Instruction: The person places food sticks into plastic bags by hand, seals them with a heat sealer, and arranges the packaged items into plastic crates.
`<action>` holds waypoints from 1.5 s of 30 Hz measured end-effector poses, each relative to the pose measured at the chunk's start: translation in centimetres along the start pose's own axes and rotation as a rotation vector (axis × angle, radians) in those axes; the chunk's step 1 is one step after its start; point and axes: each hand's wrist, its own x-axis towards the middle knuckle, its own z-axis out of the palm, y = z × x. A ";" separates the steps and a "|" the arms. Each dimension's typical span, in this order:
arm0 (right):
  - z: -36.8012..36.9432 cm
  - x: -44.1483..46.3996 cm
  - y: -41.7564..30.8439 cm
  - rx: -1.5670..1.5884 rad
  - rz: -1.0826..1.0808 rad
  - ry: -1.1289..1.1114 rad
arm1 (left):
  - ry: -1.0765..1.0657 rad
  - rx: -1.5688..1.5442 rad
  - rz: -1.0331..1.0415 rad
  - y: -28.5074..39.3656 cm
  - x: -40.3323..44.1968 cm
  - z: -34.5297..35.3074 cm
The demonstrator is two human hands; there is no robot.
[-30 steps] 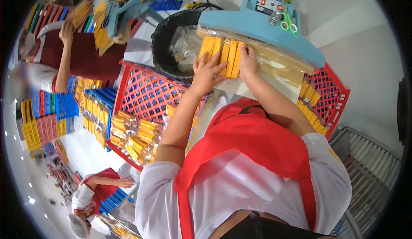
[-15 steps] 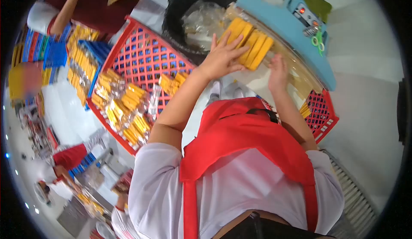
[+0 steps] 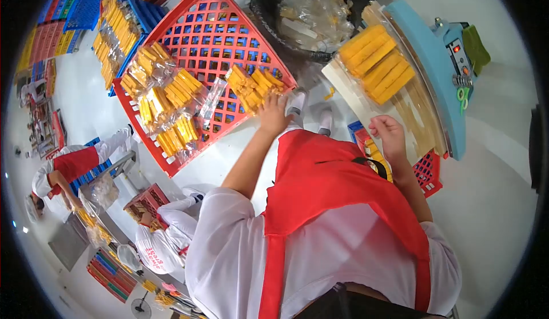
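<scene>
My left hand (image 3: 273,115) is at the right edge of a red crate (image 3: 214,38), its fingers over a pack of yellow sticks (image 3: 250,90); a grip cannot be made out. My right hand (image 3: 389,136) hangs with curled fingers over the near edge of a pale work surface (image 3: 349,93), and nothing shows in it. Beyond it, a clear bag of thick yellow pieces (image 3: 377,64) lies on that surface, beside a light blue machine (image 3: 426,73). More bagged yellow sticks (image 3: 163,110) lie in the crate's left part.
A black-lined bin (image 3: 311,18) with crumpled plastic stands between crate and machine. Green scissors (image 3: 462,97) rest on the machine. A blue crate (image 3: 128,44) holds more yellow sticks. Co-workers in white are at the lower left. Below the work surface is another red crate (image 3: 426,173).
My left hand has left the bag on the work surface and moved left to the crate. My right hand has drawn back from the bag. The view has swung toward the crate.
</scene>
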 end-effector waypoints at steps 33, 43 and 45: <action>9.3 4.9 -7.1 0.585 0.080 -1.184 | -0.316 -1.050 0.329 -0.1 -4.9 -34.2; 7.7 -0.2 -13.4 0.933 -0.273 -0.959 | 0.037 -1.591 0.621 9.3 -2.3 -34.8; 7.3 -0.1 -14.5 0.735 -0.501 -0.715 | 0.108 -1.503 0.646 11.4 -2.3 -32.3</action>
